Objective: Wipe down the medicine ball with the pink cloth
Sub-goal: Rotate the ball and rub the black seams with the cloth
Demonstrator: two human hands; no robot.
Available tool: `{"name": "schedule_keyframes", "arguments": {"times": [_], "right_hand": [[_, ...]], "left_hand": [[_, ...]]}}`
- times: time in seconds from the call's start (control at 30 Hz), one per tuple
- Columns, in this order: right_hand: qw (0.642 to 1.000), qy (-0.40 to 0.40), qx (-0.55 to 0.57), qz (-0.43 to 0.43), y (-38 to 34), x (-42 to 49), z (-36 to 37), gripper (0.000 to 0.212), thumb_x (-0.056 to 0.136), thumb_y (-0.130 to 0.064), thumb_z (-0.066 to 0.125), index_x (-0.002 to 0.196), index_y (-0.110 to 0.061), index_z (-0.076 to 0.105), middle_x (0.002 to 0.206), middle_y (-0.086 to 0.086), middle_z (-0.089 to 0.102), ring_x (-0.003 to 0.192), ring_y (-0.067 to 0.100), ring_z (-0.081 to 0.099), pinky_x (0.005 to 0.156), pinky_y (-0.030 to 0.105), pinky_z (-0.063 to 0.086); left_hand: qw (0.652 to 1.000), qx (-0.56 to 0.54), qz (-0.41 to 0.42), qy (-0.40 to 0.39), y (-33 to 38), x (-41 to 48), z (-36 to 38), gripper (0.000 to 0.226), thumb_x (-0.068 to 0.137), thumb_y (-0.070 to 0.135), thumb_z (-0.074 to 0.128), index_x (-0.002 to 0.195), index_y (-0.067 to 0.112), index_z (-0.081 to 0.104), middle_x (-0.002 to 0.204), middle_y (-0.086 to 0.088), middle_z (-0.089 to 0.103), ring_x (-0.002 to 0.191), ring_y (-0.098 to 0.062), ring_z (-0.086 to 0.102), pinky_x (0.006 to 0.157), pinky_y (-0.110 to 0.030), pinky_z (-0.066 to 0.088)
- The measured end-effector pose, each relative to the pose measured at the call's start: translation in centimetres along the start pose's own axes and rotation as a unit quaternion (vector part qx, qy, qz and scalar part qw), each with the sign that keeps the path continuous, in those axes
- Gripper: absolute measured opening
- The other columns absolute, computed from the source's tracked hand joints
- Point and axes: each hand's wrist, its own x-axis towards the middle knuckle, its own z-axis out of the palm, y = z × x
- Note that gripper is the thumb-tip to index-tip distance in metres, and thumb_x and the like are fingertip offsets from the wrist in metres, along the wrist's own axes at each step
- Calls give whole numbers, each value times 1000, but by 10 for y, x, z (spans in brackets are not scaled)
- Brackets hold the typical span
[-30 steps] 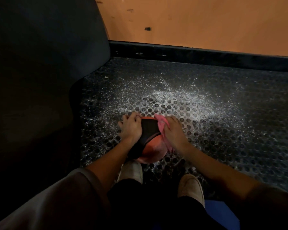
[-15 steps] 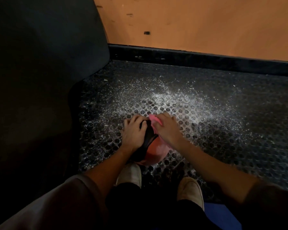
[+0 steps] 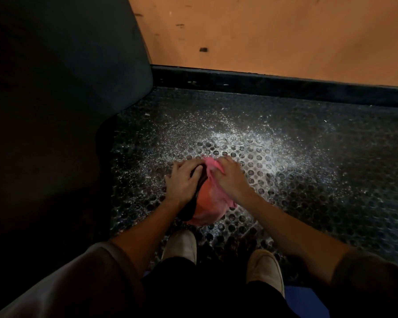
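Medicine ball [image 3: 203,200] sits on the perforated rubber floor mat [image 3: 308,180], just ahead of the two light shoes [image 3: 182,246], directly under both hands. Left hand [image 3: 183,180] lies spread over the ball's left side, palm down and fingers laid across the black band [image 3: 193,206], so it's bracing rather than gripping. Right hand [image 3: 229,177] is on the top-far side with its fingers bunched round the pink cloth [image 3: 210,162]. A tail of the cloth hangs out below the wrist on the right. Key relation: the cloth is at the far-upper part of the ball, right of the band, and the exposed orange face runs from there down toward the person. The band runs roughly far-to-near between the hands. My read is that the wipe is mid-pass. The uncovered area lies nearer the body than the cloth, so the next stroke probably pulls back toward the shoes, or the left hand rolls the ball to bring a fresh face up. The right hand is the only one placed to wipe. Risk: the ball is round on a dusty mat and will roll if the left hand eases. Underside not visible, can't tell its condition.
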Motion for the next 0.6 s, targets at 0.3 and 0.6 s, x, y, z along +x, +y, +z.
{"name": "schedule_keyframes", "arguments": {"times": [0.3, 0.6], "right_hand": [[1000, 2, 24, 1, -6, 3, 0, 34, 100, -34, 43, 125, -16, 58, 112, -4, 50, 108, 15, 39, 94, 34, 35], [998, 17, -25, -46, -5, -8, 2, 41, 96, -36, 50, 136, -26, 48, 118, -7, 46, 112, 18, 36, 90, 31, 38]], "left_hand": [[997, -30, -67, 15, -3, 6, -8, 39, 90, 51, 30, 117, 44, 57, 123, 17, 59, 119, -17, 38, 102, -56, 35], [994, -15, -112, 7, 13, 10, -9, 26, 99, 40, 33, 105, 31, 57, 109, 9, 60, 119, -22, 37, 101, -59, 29]]}}
